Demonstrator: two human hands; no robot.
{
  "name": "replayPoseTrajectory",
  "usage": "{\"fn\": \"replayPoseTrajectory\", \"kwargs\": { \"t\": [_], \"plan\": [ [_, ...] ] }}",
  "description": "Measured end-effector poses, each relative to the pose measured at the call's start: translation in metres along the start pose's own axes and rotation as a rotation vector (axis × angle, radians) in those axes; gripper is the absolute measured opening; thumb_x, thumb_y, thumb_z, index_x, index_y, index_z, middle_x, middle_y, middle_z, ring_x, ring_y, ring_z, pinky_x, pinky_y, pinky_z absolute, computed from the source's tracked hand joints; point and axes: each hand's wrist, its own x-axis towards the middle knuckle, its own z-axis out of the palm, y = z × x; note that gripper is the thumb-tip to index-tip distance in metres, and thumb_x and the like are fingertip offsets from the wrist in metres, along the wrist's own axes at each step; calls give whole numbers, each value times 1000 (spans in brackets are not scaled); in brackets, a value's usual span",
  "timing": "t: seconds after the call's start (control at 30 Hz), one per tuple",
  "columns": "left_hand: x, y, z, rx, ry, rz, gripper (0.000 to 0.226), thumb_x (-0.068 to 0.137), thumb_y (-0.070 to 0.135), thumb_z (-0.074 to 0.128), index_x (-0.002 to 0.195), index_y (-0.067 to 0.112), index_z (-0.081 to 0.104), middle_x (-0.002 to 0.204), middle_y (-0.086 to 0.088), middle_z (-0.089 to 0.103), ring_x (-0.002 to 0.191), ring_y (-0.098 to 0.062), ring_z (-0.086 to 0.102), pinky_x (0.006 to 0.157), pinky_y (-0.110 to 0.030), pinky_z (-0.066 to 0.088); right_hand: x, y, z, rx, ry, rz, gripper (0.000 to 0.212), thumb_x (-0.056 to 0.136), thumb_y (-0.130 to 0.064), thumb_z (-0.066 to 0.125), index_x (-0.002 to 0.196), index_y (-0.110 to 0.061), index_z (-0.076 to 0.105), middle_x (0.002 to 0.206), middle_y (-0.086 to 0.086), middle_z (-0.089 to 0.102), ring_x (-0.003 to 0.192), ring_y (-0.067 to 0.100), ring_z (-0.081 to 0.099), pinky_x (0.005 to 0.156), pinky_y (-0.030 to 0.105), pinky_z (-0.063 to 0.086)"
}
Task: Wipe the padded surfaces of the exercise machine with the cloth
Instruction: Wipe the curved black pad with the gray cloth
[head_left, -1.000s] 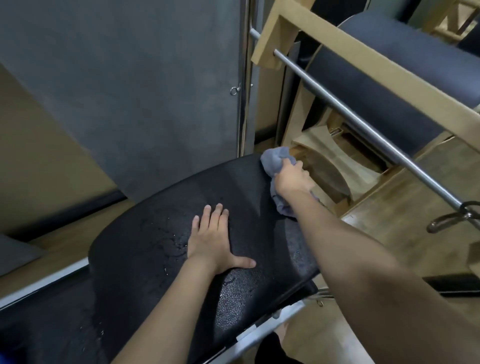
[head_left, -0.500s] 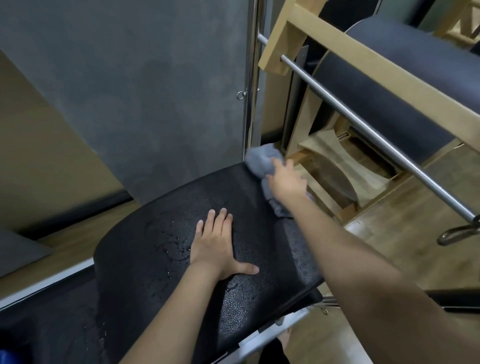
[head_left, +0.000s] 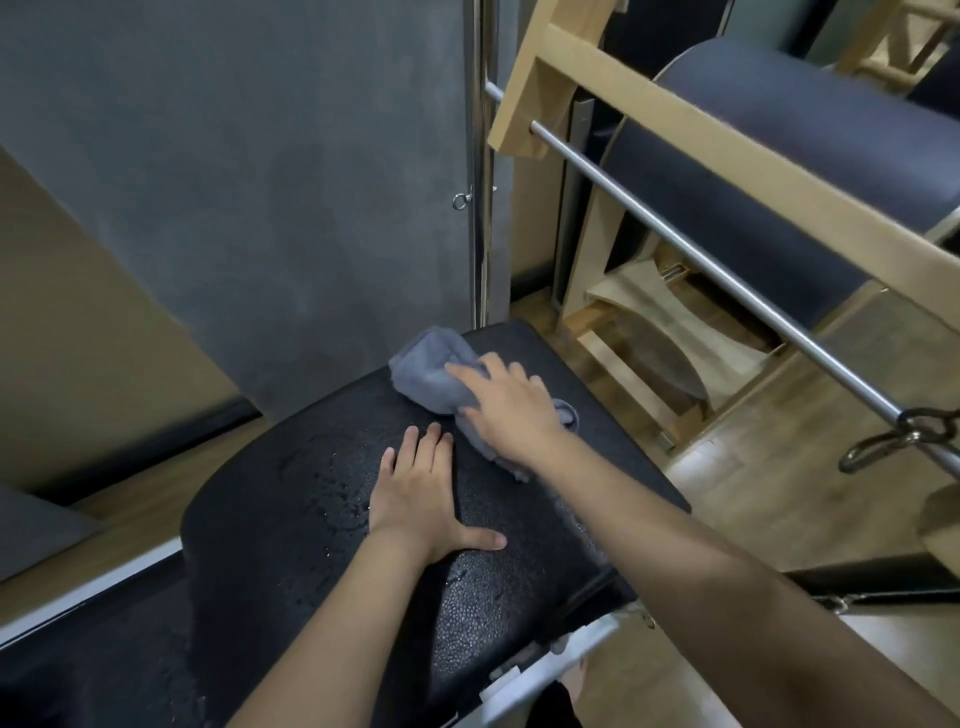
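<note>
A black textured pad (head_left: 291, 509) of the exercise machine fills the lower middle of the view, with water droplets left of centre. My left hand (head_left: 423, 493) lies flat on it, fingers straight and thumb spread to the right. At the pad's far end my right hand (head_left: 506, 410) presses a crumpled grey-blue cloth (head_left: 428, 371) onto the surface, fingers spread over it. Part of the cloth sticks out beyond my fingers and part trails under my wrist.
A chrome upright pole (head_left: 480, 171) stands just behind the pad against a grey wall. To the right are a wooden frame (head_left: 675, 111) with a slanting metal bar (head_left: 727, 280), a padded barrel (head_left: 769, 171) and a hanging metal hook (head_left: 904, 436). Wooden floor lies beyond.
My right hand has slid the cloth leftward from the pad's right edge onto its far end. My left hand has stayed flat in the same spot.
</note>
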Motion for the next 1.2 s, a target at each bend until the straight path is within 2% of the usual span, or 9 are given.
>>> {"fn": "replayPoseTrajectory", "kwargs": {
  "t": [0.13, 0.23, 0.33, 0.53, 0.6, 0.8, 0.87, 1.07, 1.2],
  "plan": [
    [-16, -4, 8, -64, 70, -42, 144, 53, 100, 45, 158, 15, -5, 167, -1, -9, 153, -23, -13, 124, -49, 3, 31, 52, -1, 119, -7, 400, 50, 99, -44, 47, 145, -38, 29, 134, 8, 40, 118, 35, 47, 94, 54, 44],
    [-41, -22, 28, -209, 269, -117, 135, 57, 102, 33, 157, 17, 6, 167, -1, -4, 153, -21, -14, 123, -45, -5, 41, 65, -4, 250, -30, 643, 51, 99, -42, 48, 146, -34, 30, 140, 10, 37, 125, 38, 42, 98, 56, 39],
    [-67, -50, 54, -411, 487, -246, 107, 76, 89, 37, 152, 14, 28, 165, -5, 11, 154, -20, -5, 122, -41, -4, 25, 28, -5, 83, 24, 507, 51, 99, -37, 47, 148, -36, 30, 138, 10, 37, 120, 38, 43, 95, 54, 37],
    [-94, -83, 93, -617, 746, -553, 63, 95, 54, 36, 128, 5, 59, 142, -9, 44, 134, -30, 35, 109, -53, 38, -43, -51, 8, -146, 90, -39, 60, 92, -41, 55, 147, -38, 32, 134, 8, 42, 109, 35, 48, 85, 49, 42],
    [-97, -83, 99, -617, 798, -555, 52, 97, 44, 38, 122, 6, 62, 133, -9, 51, 124, -30, 44, 104, -48, 40, -39, -47, 7, -96, 68, -40, 58, 93, -41, 53, 147, -40, 31, 132, 7, 43, 109, 34, 49, 86, 49, 43],
    [-99, -82, 105, -625, 824, -565, 33, 96, 37, 39, 104, 17, 63, 118, 0, 61, 107, -26, 52, 87, -45, 43, 13, -24, -2, 50, 37, 385, 49, 99, -39, 48, 146, -37, 33, 135, 10, 40, 117, 37, 44, 91, 52, 39],
    [-98, -83, 106, -620, 830, -567, 34, 96, 38, 38, 100, 16, 64, 117, 1, 61, 106, -27, 52, 84, -46, 44, 2, -44, -1, -24, 45, 324, 50, 97, -38, 51, 145, -37, 35, 134, 10, 40, 115, 37, 44, 90, 52, 39],
    [-97, -83, 109, -631, 835, -566, 33, 95, 36, 39, 100, 18, 65, 117, 4, 61, 107, -25, 51, 84, -45, 44, -103, -104, 23, -222, 82, -149, 67, 80, -36, 71, 142, -34, 45, 127, 9, 52, 94, 34, 53, 76, 46, 44],
    [-98, -84, 110, -649, 850, -549, 32, 96, 35, 40, 100, 18, 67, 117, 5, 62, 105, -24, 51, 83, -45, 44, -106, -86, 16, -144, 84, -160, 62, 84, -40, 64, 143, -36, 43, 126, 9, 50, 97, 33, 53, 78, 46, 45]
  ]
}}
